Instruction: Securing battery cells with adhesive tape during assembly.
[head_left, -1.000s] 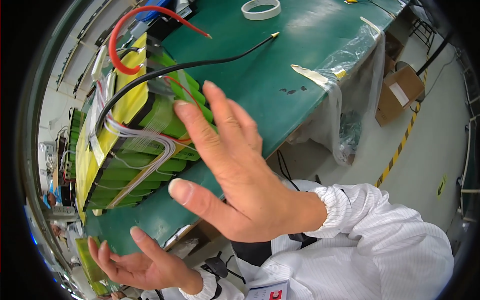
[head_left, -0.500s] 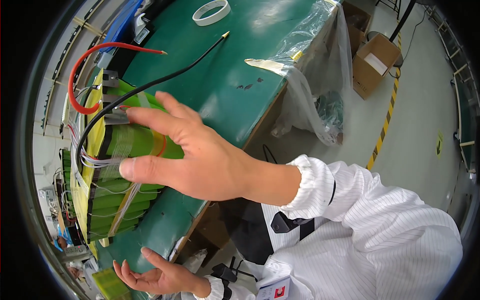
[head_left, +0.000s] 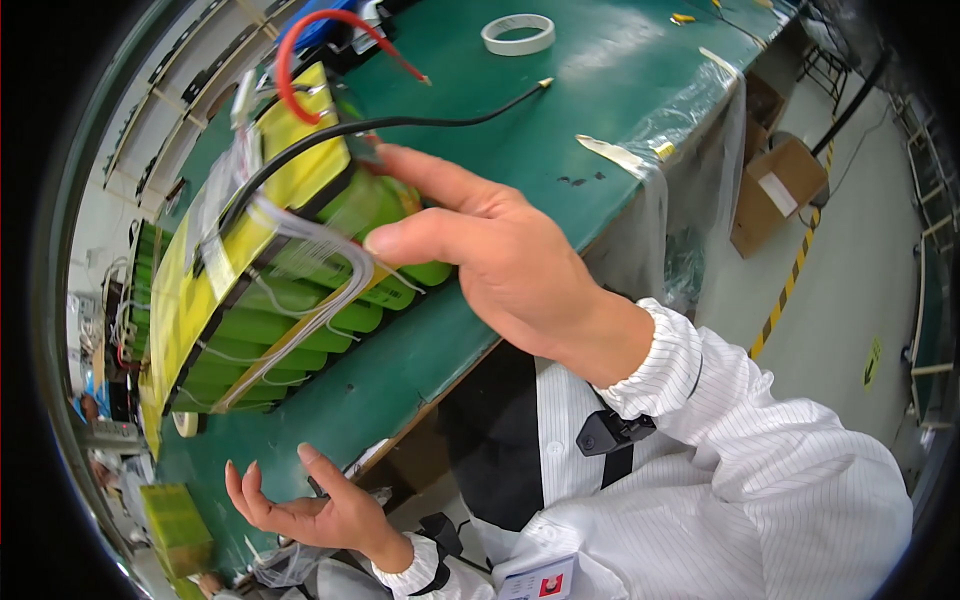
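Note:
A large battery pack [head_left: 255, 335] of green cylindrical cells under yellow sheeting stands tilted on the green bench at left. My right hand [head_left: 510, 250] grips its upper right end, the thumb on the side by the white wires [head_left: 350, 270] and the forefinger at the end edge; the other fingers are mostly hidden. From the pack's top rise a thick red cable [head_left: 290, 55] and a black cable [head_left: 400, 123], both with bare metal tips. Below the pack, near the bench's front edge, my left hand [head_left: 325, 510] hangs open, fingers apart, touching nothing.
On the green bench [head_left: 460, 90] lies a white tape roll [head_left: 518, 36]. Clear plastic film [head_left: 690, 130] drapes over its right edge. A cardboard box [head_left: 780, 195] stands on the floor. Another green pack [head_left: 150, 285] is at far left, and a yellow-green block [head_left: 175, 525] lower left.
My right hand has closed from spread fingers onto the pack's end. The pack has turned and tilted, showing more of its yellow top. The whole view has shifted; my left hand stays open.

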